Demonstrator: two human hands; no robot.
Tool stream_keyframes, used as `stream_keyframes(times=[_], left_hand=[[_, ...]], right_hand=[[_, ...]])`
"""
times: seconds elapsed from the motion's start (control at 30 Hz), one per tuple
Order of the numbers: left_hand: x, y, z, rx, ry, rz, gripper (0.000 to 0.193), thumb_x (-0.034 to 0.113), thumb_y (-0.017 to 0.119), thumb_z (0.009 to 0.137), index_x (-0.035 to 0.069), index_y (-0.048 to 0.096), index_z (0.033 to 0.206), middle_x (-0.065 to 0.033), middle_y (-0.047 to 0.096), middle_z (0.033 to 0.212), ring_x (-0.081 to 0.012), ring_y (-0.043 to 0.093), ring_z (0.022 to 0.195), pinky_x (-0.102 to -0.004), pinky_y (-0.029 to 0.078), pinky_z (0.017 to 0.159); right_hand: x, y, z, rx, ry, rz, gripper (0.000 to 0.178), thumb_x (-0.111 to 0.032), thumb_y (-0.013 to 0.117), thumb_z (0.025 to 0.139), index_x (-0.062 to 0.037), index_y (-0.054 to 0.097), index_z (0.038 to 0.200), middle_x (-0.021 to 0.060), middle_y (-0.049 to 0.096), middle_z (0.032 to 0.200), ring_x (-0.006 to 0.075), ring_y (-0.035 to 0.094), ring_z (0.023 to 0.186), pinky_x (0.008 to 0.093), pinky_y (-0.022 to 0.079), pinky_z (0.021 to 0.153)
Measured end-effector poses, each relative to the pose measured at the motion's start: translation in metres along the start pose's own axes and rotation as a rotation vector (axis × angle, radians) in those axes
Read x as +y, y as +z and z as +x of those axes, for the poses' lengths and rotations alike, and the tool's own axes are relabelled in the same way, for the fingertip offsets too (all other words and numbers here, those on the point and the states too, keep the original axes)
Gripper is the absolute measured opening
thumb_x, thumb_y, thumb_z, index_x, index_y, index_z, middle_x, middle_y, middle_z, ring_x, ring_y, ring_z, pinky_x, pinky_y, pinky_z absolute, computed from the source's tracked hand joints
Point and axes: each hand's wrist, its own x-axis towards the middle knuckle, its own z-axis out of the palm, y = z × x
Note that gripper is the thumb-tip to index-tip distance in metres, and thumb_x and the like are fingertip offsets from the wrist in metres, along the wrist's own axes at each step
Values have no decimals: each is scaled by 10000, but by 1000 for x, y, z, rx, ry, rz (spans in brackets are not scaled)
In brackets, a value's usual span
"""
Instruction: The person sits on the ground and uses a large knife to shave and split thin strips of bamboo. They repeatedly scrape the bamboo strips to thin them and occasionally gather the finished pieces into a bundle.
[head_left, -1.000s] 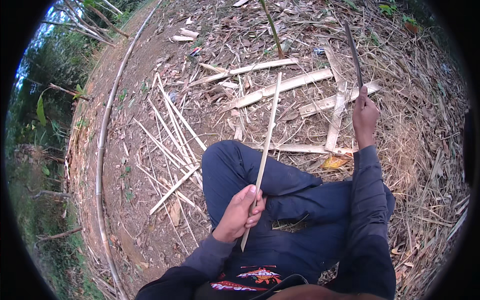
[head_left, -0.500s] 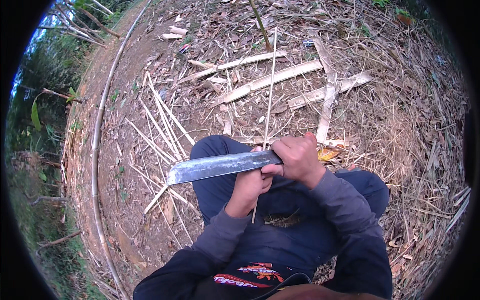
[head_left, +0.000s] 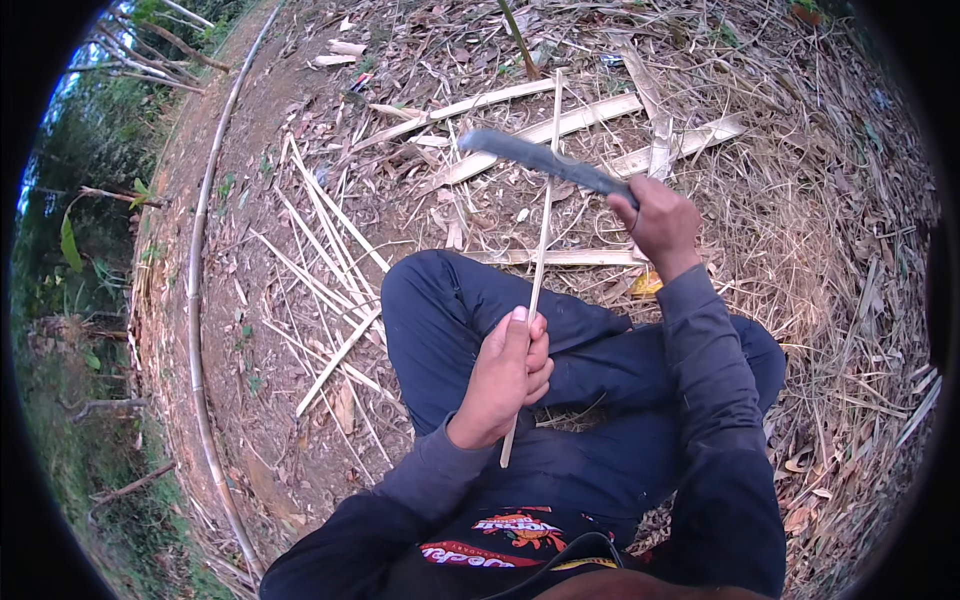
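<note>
My left hand [head_left: 507,376] is closed around a thin pale bamboo strip [head_left: 543,235], which points up and away from my lap. The strip's short lower end sticks out below the fist. My right hand [head_left: 662,222] grips a machete [head_left: 548,160] by its handle, which the fingers hide. Its long grey blade reaches leftward, across the upper part of the strip, slightly blurred. At their crossing a thin pale curl shows; whether blade and strip touch I cannot tell. Both hands are above my crossed legs [head_left: 430,300].
Several narrow bamboo strips [head_left: 328,240] lie in a loose pile on the ground to the left. Wider split pieces [head_left: 590,122] are scattered ahead. A long pole [head_left: 198,290] runs along the left side. Dry leaves and straw [head_left: 800,250] cover the ground at right.
The machete and my right hand have moved away from my left hand, up and to the right, farther along the strip. My left hand has come slightly lower, still holding the strip.
</note>
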Motion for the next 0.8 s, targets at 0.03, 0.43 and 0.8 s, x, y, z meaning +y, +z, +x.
stream_keyframes(times=[0.03, 0.43, 0.8], left_hand=[[-7, -9, -17, -17, -76, 9, 319, 390, 310, 1099, 137, 412, 933, 54, 296, 613, -32, 214, 433, -208, 194, 378], [21, -68, 63, 241, 688, -66, 224, 303, 493, 1058, 80, 473, 1074, -70, 603, 896, -181, 646, 770, -302, 528, 720], [27, -58, 75, 323, 864, -105, 204, 193, 591, 1009, 45, 517, 1127, -108, 664, 1037, -259, 704, 990, -364, 579, 832]], right_hand=[[26, -11, 20, -124, 283, -60, 698, -680, 340, 985, -83, 618, 753, 119, 633, 623, 306, 663, 603, 487, 504, 547], [-82, -44, 17, -673, 821, 1259, 578, -542, 571, 975, 26, 665, 927, -41, 402, 544, 47, 368, 387, 211, 312, 379], [-102, -39, -4, -844, 552, 1051, 361, -273, 823, 829, -45, 750, 1099, -19, 567, 559, 58, 476, 433, 250, 360, 414]])
